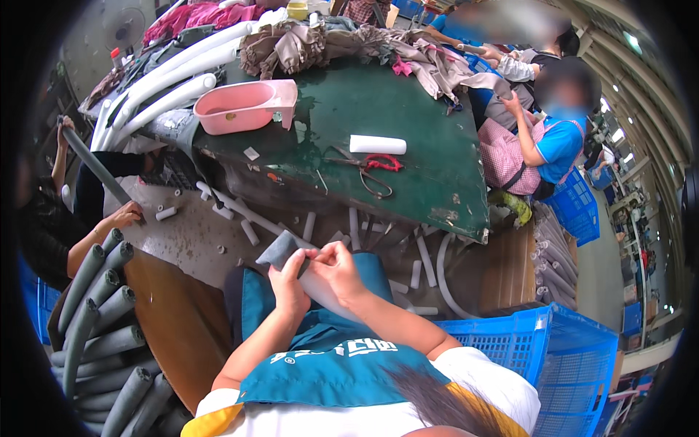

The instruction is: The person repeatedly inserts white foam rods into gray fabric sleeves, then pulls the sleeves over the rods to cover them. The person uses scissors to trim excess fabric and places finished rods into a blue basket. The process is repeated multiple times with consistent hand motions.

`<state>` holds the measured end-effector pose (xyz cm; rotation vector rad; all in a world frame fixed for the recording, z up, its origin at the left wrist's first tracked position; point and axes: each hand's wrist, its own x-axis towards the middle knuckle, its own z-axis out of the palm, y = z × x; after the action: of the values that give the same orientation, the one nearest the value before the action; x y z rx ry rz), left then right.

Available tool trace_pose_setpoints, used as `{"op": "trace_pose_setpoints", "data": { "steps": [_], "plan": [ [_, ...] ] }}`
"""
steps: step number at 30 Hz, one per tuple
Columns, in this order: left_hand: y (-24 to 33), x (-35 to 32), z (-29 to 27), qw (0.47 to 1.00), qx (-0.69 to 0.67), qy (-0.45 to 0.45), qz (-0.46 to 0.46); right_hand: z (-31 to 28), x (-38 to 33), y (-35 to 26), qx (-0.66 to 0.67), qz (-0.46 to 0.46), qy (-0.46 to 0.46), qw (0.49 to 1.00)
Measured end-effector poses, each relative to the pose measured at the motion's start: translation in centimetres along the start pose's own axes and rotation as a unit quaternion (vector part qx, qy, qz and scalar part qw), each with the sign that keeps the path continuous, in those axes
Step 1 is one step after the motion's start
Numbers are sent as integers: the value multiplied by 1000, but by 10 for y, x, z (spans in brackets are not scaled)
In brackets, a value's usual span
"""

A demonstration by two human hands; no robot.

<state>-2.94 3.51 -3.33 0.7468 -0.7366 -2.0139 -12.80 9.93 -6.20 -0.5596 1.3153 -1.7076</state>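
Observation:
In front of my lap I hold a white foam tube [321, 289] that slants up toward the left. A grey fabric sleeve [277, 250] sits around its far end. My left hand [290, 282] is closed around the sleeve and tube there. My right hand [337, 272] pinches at the sleeve's edge beside it, fingertips close to my left thumb. How far the sleeve reaches along the tube is partly hidden by my fingers. On the green table [429, 175] ahead lie scissors [364, 169] with a red-wrapped handle and a short white foam roll [378, 144].
A pink plastic tub [240, 109], long white foam tubes [182, 54] and heaped cloth [291, 47] occupy the table. Grey-covered tubes [109, 320] stack at lower left; a co-worker's hand [125, 215] holds one nearby. Blue crates [502, 339] stand right. Foam offcuts [249, 233] litter the floor.

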Motion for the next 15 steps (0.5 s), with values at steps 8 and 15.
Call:
{"op": "trace_pose_setpoints", "data": {
  "steps": [8,15],
  "plan": [
    [36,51,-29,991,-122,-15,42,-33,-28,-54,-478,24,-286,830],
    [23,34,-19,975,-184,-41,-122,13,-51,-72,-480,-105,-130,861]
  ]
}}
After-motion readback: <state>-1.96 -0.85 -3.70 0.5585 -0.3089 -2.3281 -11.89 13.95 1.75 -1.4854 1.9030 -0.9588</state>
